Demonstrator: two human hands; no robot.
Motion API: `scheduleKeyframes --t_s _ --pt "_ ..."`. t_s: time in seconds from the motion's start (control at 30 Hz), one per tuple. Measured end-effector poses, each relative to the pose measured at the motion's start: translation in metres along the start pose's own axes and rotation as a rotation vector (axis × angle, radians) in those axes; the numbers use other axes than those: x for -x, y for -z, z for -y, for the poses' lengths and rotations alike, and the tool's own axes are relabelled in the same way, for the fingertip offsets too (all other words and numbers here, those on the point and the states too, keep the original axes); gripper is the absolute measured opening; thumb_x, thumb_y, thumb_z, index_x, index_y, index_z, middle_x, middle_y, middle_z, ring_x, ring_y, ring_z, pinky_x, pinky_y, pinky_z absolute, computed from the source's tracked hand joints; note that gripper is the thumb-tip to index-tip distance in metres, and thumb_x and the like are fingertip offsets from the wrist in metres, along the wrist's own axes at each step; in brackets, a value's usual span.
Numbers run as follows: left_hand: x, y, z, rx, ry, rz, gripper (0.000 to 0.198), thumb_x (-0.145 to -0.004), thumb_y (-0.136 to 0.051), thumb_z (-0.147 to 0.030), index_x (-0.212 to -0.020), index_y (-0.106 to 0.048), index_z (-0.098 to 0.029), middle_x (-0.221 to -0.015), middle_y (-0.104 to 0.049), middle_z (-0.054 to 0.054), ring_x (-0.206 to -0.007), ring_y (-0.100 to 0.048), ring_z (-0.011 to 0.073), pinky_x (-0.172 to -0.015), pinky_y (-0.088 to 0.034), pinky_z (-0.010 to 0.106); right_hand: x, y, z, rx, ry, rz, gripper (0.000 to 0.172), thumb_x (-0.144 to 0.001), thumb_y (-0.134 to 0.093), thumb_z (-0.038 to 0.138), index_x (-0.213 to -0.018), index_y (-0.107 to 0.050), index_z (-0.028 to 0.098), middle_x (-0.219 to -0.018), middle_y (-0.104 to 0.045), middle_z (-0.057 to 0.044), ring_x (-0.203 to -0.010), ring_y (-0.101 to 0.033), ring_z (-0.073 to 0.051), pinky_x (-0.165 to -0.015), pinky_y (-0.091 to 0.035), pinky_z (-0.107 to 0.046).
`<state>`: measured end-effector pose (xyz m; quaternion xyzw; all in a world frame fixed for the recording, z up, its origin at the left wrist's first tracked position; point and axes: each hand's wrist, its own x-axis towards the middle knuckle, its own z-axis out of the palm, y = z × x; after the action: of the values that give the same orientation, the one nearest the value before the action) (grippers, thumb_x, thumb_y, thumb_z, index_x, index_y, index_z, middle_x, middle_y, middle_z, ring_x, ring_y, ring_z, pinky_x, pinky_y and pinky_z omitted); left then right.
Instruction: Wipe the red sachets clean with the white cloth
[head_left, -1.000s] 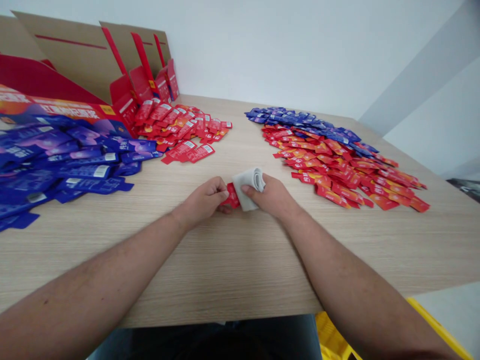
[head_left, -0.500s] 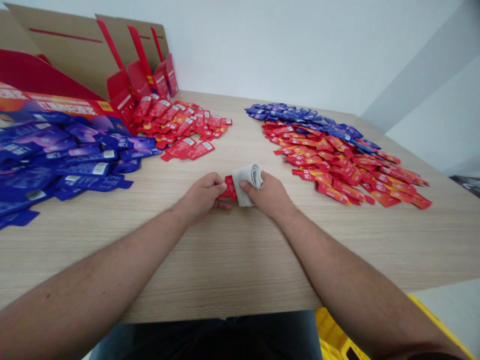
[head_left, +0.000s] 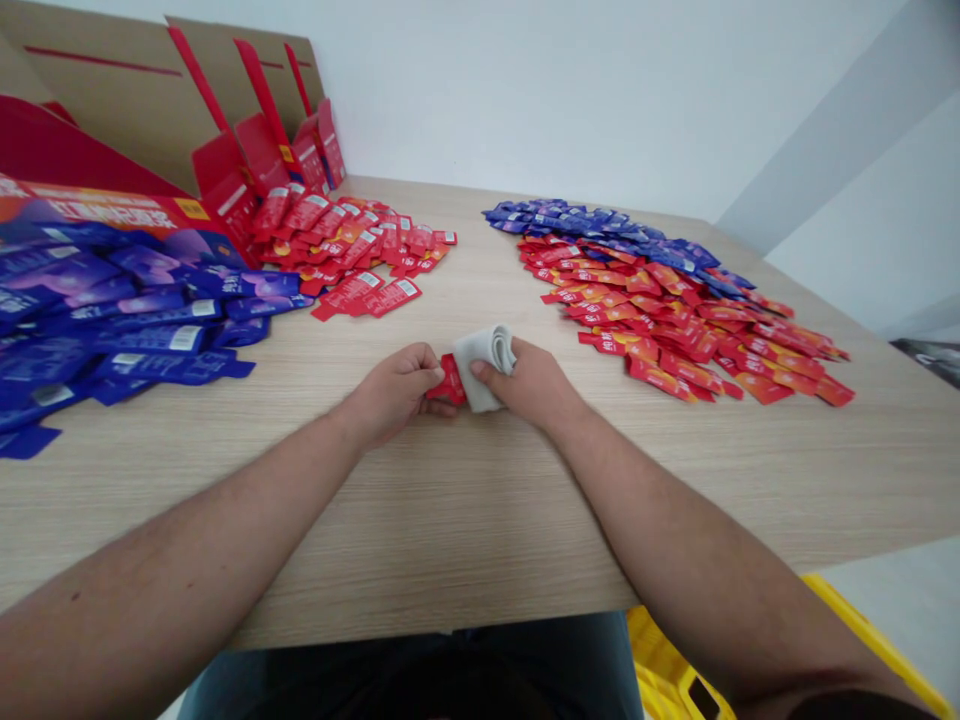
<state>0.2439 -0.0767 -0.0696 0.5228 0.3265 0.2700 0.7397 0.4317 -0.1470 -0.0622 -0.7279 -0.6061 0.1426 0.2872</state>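
My left hand [head_left: 401, 390] pinches the left end of a small red packet [head_left: 451, 382] over the middle of the table. A folded, rolled pale grey cloth [head_left: 480, 378] covers the packet's right part. My right hand [head_left: 532, 382] is closed on this cloth, its thumb pressed across the front. Whether the packet's covered end lies inside the fold or under it, I cannot tell. The fingers behind the cloth are hidden.
Blue packets [head_left: 150, 320] and red packets [head_left: 345, 240] lie heaped at left before an open printed carton [head_left: 97, 170]. At right spread more red-orange packets [head_left: 675, 325], with blue packets [head_left: 600, 228] behind. Below the table edge [head_left: 442, 632] is a yellow crate [head_left: 667, 660].
The whole view has shifted slightly, so everything appears a little further left. Both hands keep the same hold on the packet and the cloth.
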Motion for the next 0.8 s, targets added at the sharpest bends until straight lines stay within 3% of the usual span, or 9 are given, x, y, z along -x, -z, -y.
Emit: scheduleKeyframes --t_s 0.1,0.3,0.4,0.47,0.6,0.7,0.8 --pt "0.000 0.000 -0.001 0.013 -0.010 -0.012 0.018 -0.074 -0.065 -0.017 -0.075 -0.047 -0.017 -0.067 -0.063 0.000 -0.063 -0.064 0.0155 -0.061 -0.060 0.036 -0.009 0.010 -0.015 0.086 -0.170 -0.075 0.038 -0.088 -0.059 0.047 -0.109 -0.069 0.017 -0.105 -0.075 -0.013 -0.099 -0.070 -0.027 -0.081 -0.051 -0.033" --pt "0.001 -0.001 -0.003 -0.004 -0.003 -0.005 0.018 -0.072 -0.066 -0.018 -0.074 -0.048 -0.017 -0.068 -0.063 0.001 -0.061 -0.064 0.0152 -0.061 -0.059 0.034 -0.014 0.015 -0.024 0.053 -0.095 0.028 0.039 -0.090 -0.057 0.048 -0.111 -0.070 0.017 -0.107 -0.075 -0.011 -0.099 -0.070 -0.026 -0.083 -0.051 -0.033" --pt "0.002 -0.002 -0.003 -0.001 -0.015 -0.016 0.018 -0.073 -0.065 -0.017 -0.074 -0.047 -0.018 -0.068 -0.063 0.001 -0.061 -0.064 0.0154 -0.060 -0.059 0.034 -0.014 0.016 -0.025 0.134 -0.197 -0.043 0.039 -0.090 -0.057 0.045 -0.112 -0.069 0.015 -0.108 -0.075 -0.015 -0.100 -0.070 -0.028 -0.084 -0.051 -0.035" --pt "0.002 -0.002 -0.004 -0.003 -0.020 -0.014 0.018 -0.073 -0.065 -0.018 -0.074 -0.047 -0.018 -0.069 -0.063 0.001 -0.062 -0.064 0.0157 -0.059 -0.059 0.034 -0.015 0.017 -0.025 0.086 -0.184 -0.070 0.038 -0.091 -0.057 0.045 -0.112 -0.069 0.016 -0.108 -0.075 -0.013 -0.099 -0.070 -0.026 -0.083 -0.051 -0.034" --pt "0.001 -0.002 -0.004 -0.003 -0.014 -0.017 0.017 -0.073 -0.064 -0.017 -0.074 -0.047 -0.018 -0.068 -0.063 0.001 -0.061 -0.063 0.0148 -0.059 -0.060 0.035 -0.017 0.020 -0.028 0.068 -0.141 0.005 0.036 -0.090 -0.058 0.044 -0.109 -0.070 0.016 -0.105 -0.075 -0.012 -0.096 -0.070 -0.025 -0.082 -0.051 -0.033" --pt "0.000 -0.002 -0.003 -0.002 -0.008 -0.041 0.017 -0.074 -0.063 -0.017 -0.075 -0.046 -0.018 -0.068 -0.064 0.001 -0.061 -0.064 0.0159 -0.058 -0.060 0.035 -0.015 0.021 -0.025 0.119 -0.199 -0.105 0.037 -0.090 -0.058 0.043 -0.109 -0.070 0.014 -0.106 -0.075 -0.015 -0.098 -0.069 -0.027 -0.082 -0.050 -0.034" --pt "-0.001 -0.002 -0.003 -0.002 -0.002 -0.049 0.016 -0.075 -0.062 -0.016 -0.075 -0.046 -0.018 -0.066 -0.063 0.001 -0.059 -0.064 0.0156 -0.057 -0.060 0.034 -0.005 0.015 -0.009 0.000 -0.110 -0.142 0.038 -0.090 -0.057 0.045 -0.110 -0.070 0.016 -0.104 -0.075 -0.010 -0.094 -0.070 -0.024 -0.079 -0.051 -0.032"
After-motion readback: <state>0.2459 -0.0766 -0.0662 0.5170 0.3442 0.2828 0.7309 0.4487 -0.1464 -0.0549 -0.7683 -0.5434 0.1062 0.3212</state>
